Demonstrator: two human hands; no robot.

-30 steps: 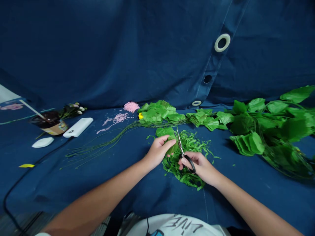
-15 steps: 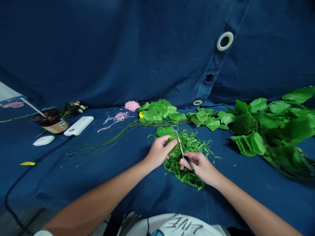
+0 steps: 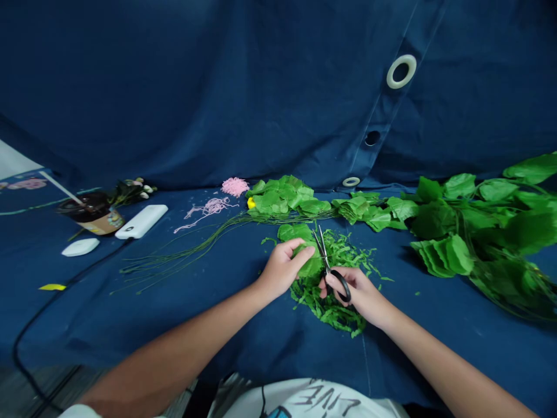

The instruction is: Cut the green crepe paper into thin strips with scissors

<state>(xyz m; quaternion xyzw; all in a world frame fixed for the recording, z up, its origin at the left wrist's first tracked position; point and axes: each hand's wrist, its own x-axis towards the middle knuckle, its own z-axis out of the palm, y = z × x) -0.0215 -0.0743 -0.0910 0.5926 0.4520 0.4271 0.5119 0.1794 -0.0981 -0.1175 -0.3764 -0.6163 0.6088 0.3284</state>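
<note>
Scissors, black-handled with slim metal blades, sit parted in the curled right hand, beside a flat green leaf pinched by the left hand over thin green shreds; a slip could nick that hand, so near the blades.

Left hand: holds a green leaf
Right hand: grips black-handled scissors, blades parted
Green shreds: heaped on the blue table below both hands
Pink strands: left of the leaf pile
Dark cup: beside a white device
</note>
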